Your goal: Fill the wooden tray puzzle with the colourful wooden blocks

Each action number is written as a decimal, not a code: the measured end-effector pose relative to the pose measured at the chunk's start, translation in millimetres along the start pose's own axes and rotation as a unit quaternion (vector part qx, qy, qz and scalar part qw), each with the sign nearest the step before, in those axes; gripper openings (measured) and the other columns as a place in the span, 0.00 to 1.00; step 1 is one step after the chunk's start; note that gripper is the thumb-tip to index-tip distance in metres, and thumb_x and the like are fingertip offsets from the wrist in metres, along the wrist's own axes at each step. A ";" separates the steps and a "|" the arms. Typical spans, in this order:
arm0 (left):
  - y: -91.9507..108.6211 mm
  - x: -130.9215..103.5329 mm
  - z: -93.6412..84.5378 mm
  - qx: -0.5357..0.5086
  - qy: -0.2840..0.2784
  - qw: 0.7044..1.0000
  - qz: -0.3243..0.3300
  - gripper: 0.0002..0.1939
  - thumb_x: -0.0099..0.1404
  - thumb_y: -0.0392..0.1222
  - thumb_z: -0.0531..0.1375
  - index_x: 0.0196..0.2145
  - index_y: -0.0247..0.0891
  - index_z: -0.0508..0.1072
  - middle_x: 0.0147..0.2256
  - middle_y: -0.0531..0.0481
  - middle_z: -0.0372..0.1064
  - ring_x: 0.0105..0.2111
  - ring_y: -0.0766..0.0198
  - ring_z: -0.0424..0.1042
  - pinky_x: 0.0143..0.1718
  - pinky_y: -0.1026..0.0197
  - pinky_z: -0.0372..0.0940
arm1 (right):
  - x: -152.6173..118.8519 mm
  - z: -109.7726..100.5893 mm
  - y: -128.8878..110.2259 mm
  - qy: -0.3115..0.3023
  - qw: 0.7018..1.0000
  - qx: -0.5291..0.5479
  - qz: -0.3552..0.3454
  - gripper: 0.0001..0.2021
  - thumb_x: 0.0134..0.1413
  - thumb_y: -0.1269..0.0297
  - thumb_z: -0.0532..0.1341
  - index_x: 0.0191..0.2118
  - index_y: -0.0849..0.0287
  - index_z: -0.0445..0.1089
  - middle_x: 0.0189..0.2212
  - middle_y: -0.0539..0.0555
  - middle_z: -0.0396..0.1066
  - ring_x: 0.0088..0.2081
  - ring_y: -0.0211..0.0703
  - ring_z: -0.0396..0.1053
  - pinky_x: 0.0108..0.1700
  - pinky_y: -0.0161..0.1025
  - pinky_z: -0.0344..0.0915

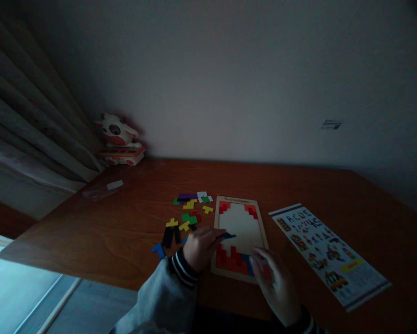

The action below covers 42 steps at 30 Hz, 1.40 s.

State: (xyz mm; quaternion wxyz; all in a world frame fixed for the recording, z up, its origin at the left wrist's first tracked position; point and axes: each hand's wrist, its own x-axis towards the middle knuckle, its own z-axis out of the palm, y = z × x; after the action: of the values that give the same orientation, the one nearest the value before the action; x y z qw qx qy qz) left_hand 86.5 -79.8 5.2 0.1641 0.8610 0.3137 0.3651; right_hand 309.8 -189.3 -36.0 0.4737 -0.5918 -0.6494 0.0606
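My left hand (202, 246) pinches a dark blue puzzle piece (229, 235) over the left part of a wooden puzzle board (263, 222). Red pieces (231, 262) lie along the board's near end, with a blue piece (246, 263) beside them. More red and orange pieces (252, 211) fill its two far corners, and the middle shows its pale base. My right hand (276, 280) is over the near right corner, fingers apart, touching or close to the blue and red pieces there. Its fingertips hide part of that corner.
Loose pieces in yellow (172, 222), green (189, 218), black (167, 237), purple (187, 196) and blue (158, 250) lie left of the board. A printed pattern sheet (329, 255) is at right. A cow toy (120, 139) stands at the back left, near a plastic bag (99, 191).
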 end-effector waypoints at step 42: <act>22.5 -38.9 24.2 -0.053 0.028 0.998 -0.035 0.12 0.69 0.47 0.60 0.46 0.39 0.74 0.31 0.48 0.76 0.29 0.63 0.75 0.33 0.63 0.72 | -6.0 -24.4 5.9 0.036 0.999 -0.002 0.031 0.10 0.59 0.59 0.62 0.44 0.55 0.73 0.37 0.54 0.79 0.38 0.47 0.78 0.40 0.41 0.76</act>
State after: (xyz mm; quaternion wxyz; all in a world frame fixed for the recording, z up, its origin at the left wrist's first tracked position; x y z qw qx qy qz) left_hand 92.8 -123.6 -20.2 0.2133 0.8293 0.3279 0.3991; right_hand 329.8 -204.2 -29.8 0.4935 -0.6147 -0.6131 0.0527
